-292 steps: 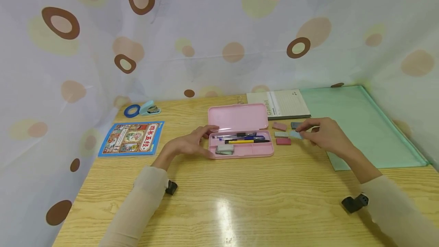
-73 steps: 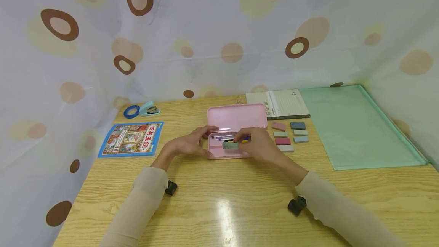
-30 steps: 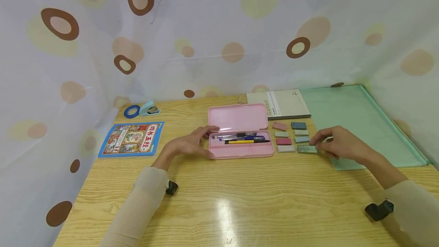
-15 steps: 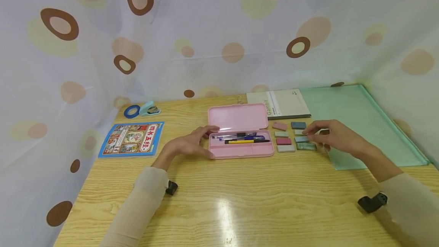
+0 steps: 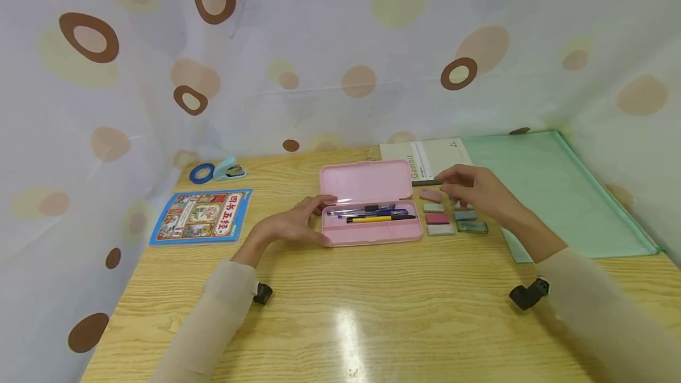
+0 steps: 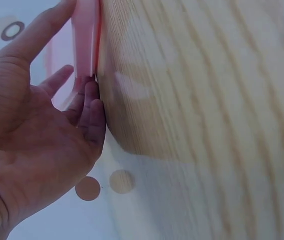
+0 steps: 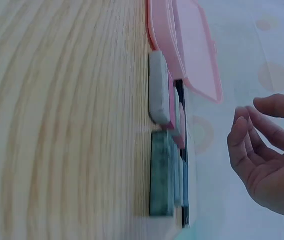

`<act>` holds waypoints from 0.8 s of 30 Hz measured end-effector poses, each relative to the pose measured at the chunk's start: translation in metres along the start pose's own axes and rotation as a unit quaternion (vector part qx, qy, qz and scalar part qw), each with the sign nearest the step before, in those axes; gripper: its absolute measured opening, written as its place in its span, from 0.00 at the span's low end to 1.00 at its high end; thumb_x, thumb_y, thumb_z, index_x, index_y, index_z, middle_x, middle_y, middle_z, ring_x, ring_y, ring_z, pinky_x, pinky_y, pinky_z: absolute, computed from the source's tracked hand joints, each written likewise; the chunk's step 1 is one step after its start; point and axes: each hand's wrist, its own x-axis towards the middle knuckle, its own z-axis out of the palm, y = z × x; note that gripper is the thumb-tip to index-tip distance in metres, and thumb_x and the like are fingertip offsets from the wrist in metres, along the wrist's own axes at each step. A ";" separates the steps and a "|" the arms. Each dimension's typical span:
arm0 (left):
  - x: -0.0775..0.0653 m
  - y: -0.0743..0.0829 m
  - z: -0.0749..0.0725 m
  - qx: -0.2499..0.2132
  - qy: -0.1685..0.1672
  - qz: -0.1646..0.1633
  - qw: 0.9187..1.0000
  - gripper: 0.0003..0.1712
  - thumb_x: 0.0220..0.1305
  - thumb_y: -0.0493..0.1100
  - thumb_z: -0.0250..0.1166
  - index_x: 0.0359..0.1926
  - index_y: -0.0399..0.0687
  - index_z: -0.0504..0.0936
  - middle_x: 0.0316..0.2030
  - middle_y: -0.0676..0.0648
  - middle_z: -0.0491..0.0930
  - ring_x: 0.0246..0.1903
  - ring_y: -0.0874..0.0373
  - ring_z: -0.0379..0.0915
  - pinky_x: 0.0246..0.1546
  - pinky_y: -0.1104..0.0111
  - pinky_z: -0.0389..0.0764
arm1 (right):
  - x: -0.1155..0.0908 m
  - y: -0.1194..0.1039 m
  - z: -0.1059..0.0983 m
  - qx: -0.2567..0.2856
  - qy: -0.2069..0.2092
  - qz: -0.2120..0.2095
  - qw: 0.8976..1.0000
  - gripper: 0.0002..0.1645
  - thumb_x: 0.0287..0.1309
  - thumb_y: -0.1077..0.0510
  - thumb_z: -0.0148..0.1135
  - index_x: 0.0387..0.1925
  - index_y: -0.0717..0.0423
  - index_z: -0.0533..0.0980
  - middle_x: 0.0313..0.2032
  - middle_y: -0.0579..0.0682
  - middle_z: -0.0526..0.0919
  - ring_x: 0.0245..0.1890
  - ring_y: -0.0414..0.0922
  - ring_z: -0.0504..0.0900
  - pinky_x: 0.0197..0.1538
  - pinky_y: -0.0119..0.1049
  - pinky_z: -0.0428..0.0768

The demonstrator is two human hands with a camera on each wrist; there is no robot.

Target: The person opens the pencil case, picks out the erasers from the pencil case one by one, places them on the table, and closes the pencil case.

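My left hand [image 5: 291, 223] holds the left end of an open pink pencil case [image 5: 367, 236], with the thumb at its front edge and fingers at the back, as the left wrist view [image 6: 41, 115] also shows. Several pens and a yellow pencil [image 5: 376, 218] lie in its long rear compartment; the front compartments are bare. My right hand [image 5: 481, 192], fingers loosely bent and holding nothing, hovers over the back of two columns of erasers. A pink eraser [image 5: 431, 195], a crimson one [image 5: 437, 218] and a greyish-white one [image 5: 440, 230] stand left, a green eraser [image 7: 162, 175] front right. The hand hides the rear right one.
Behind the erasers lies a Gambit notebook [image 5: 441, 155], beside a pale green glass-like mat [image 5: 553, 194] on the right. To the left are a blue-bordered booklet [image 5: 202, 216], a blue tape roll [image 5: 201, 174] and a light blue stapler [image 5: 229, 169].
The green eraser has come out of the case and been set at the front of the right column, then pushed against it. My right hand has since moved back and left. My left hand stays put.
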 end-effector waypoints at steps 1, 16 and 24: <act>-0.001 0.000 0.000 0.001 0.001 0.002 1.000 0.58 0.56 0.52 0.80 0.80 0.65 0.55 0.69 0.44 0.61 0.68 0.48 0.59 0.74 0.50 0.60 | 0.003 -0.001 0.003 0.002 0.004 0.003 1.000 0.22 0.77 0.52 0.58 0.63 0.62 0.75 0.41 0.60 0.82 0.33 0.53 0.79 0.36 0.44 0.83; -0.009 0.006 0.005 -0.047 0.118 -0.039 0.991 0.49 0.61 0.51 0.78 0.73 0.47 0.58 0.59 0.41 0.74 0.55 0.47 0.75 0.60 0.53 0.77 | 0.044 -0.010 0.038 0.080 0.033 0.083 0.993 0.38 0.79 0.50 0.52 0.80 0.59 0.53 0.74 0.67 0.64 0.72 0.64 0.66 0.72 0.59 0.66; -0.015 0.006 0.014 0.056 0.067 -0.050 0.995 0.59 0.50 0.60 0.82 0.76 0.44 0.64 0.65 0.42 0.63 0.64 0.47 0.63 0.70 0.52 0.67 | 0.062 -0.015 0.051 0.213 0.008 0.141 0.967 0.43 0.79 0.45 0.50 0.83 0.53 0.45 0.77 0.66 0.58 0.77 0.61 0.59 0.76 0.57 0.61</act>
